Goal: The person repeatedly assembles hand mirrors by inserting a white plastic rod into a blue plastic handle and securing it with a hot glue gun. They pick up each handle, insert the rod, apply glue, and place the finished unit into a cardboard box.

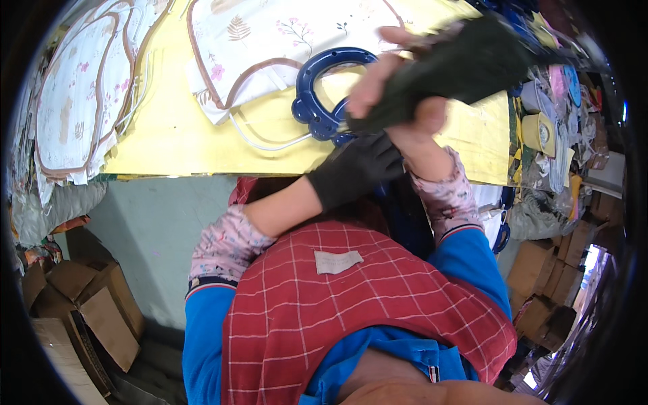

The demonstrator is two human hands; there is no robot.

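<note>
Two hands met above the near edge of the yellow table (182, 145) in the head view, and the work in hand looked like gloving up. The left hand (354, 172) was already covered by a black glove and lay curled under the right wrist, its fingers bent around the base of the other arm, though whether it pinched a cuff there could not be told. The right hand (398, 88), bare, was raised and blurred, thumb and fingers clasped on a second dark glove (466, 64) that stretched up toward the table's far right corner. A blue plastic ring (324, 91) with a scalloped edge lay on the table just behind the hands, beside a white floral fabric piece (270, 47) edged in brown binding; more such pieces were stacked at the left edge. Cardboard boxes (81, 317) sat on the floor below. By my judgement, the next move called for opening the loose glove's cuff and lining the bare fingers up with it.
</note>
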